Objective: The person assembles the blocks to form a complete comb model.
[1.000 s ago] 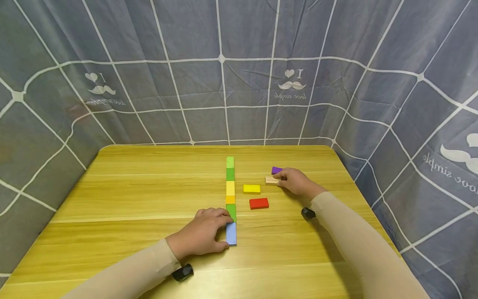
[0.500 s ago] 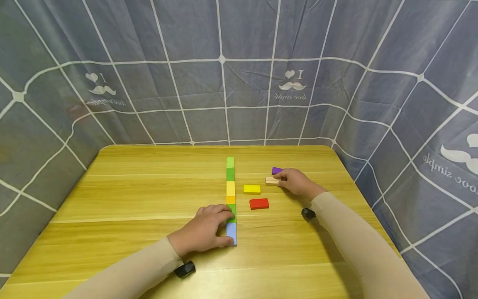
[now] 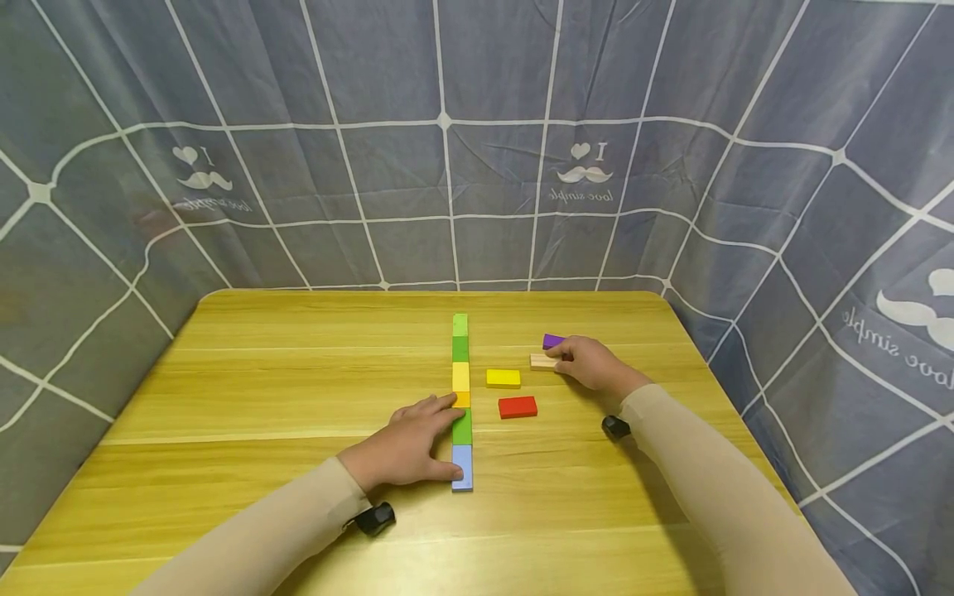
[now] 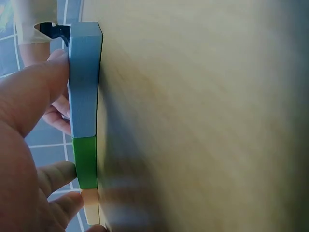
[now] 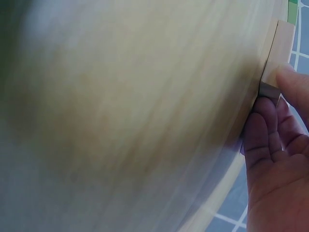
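Note:
A straight row of coloured wooden blocks runs away from me along the table (image 3: pixel 298 381). My left hand (image 3: pixel 408 443) lies over its near end with fingers spread. The thumb touches the light blue block (image 4: pixel 84 87), while the fingertips reach the green block (image 4: pixel 86 162) and the orange block (image 4: pixel 90 205). To the right, my right hand (image 3: pixel 591 364) has thumb and curled fingers at one end of a plain wood block (image 5: pixel 279 50), which lies flat. Just beyond it is a purple block (image 3: pixel 552 340), partly hidden by the hand.
A yellow block (image 3: pixel 503 379) and a red block (image 3: pixel 517 407) lie between the row and my right hand. Farther up the row are a pale yellow block (image 3: pixel 460 376), a green one and a light green block (image 3: pixel 460 324). A grey checked curtain (image 3: pixel 387 165) surrounds the table.
My left hand has shifted forward along the row, its fingers spreading from the green and blue blocks up to the orange one. My right hand and the loose blocks have stayed put.

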`<control>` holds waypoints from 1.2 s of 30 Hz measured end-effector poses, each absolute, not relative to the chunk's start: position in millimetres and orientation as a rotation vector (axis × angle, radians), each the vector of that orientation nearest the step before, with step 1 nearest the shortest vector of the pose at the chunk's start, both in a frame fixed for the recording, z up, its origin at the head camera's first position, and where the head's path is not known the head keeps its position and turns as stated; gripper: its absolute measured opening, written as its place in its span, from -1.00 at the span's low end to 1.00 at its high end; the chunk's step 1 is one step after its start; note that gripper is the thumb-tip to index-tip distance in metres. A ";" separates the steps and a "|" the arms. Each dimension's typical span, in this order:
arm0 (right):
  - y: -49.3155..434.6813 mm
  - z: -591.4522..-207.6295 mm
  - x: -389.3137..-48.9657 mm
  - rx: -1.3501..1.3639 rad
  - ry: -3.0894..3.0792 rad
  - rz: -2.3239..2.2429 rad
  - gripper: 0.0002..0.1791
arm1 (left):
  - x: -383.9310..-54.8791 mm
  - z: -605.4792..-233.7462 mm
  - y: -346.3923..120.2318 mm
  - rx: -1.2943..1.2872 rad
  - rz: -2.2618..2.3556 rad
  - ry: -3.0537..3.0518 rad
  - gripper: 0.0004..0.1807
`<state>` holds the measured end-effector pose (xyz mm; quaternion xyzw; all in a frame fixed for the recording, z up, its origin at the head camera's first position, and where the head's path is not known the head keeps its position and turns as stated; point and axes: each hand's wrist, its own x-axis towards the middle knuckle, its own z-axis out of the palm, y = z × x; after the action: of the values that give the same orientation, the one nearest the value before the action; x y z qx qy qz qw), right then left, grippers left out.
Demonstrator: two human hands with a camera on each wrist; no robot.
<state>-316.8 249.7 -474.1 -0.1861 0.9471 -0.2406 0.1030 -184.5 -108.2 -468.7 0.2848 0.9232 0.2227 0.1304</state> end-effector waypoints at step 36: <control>174.9 -455.0 -371.1 -0.650 2.912 -0.677 -0.59 | -176.9 -468.5 -102.8 0.780 0.668 2.661 0.01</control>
<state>-371.1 174.9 -455.0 -0.2122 0.9510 -0.2210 0.0412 -176.9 -102.8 -468.5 0.2705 0.9233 0.2316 0.1441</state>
